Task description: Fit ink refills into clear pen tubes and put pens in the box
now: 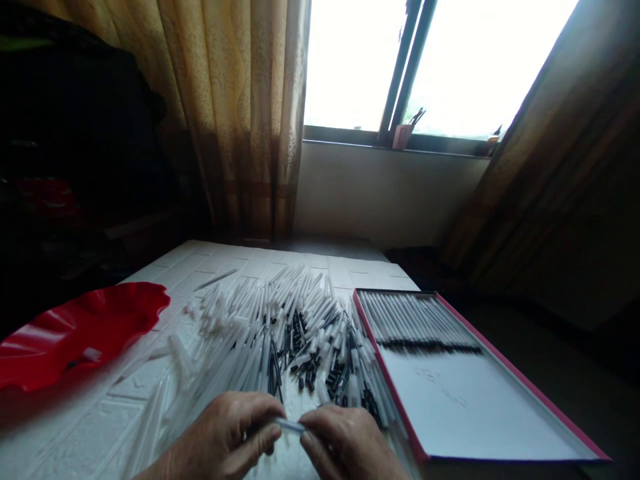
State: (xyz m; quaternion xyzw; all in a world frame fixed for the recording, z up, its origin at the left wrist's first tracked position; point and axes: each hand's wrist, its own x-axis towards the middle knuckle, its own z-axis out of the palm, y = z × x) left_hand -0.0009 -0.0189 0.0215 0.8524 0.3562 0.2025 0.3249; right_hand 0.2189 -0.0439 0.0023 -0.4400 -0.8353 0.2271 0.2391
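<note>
At the bottom middle of the head view, my left hand (pixel 235 430) and my right hand (pixel 345 437) pinch a thin translucent pen (pixel 290 425) between them, one at each end. Most of the pen is covered by my fingers. Just beyond lies a loose heap of pen parts: clear pen barrels (pixel 225 353), dark refills (pixel 275 373) and small black caps (pixel 305 373). To the right of my hands is a shallow box (pixel 500 407) with a pink rim. A row of pens (pixel 415 317) with black ends lies side by side in its far part.
A red scalloped dish (pixel 115 313) sits at the left on the white brick-patterned table (pixel 370 270). One separate grey stick (pixel 215 280) lies near the far edge. Behind are a curtain (pixel 235 107), a window and a pink cup (pixel 401 137) on the sill.
</note>
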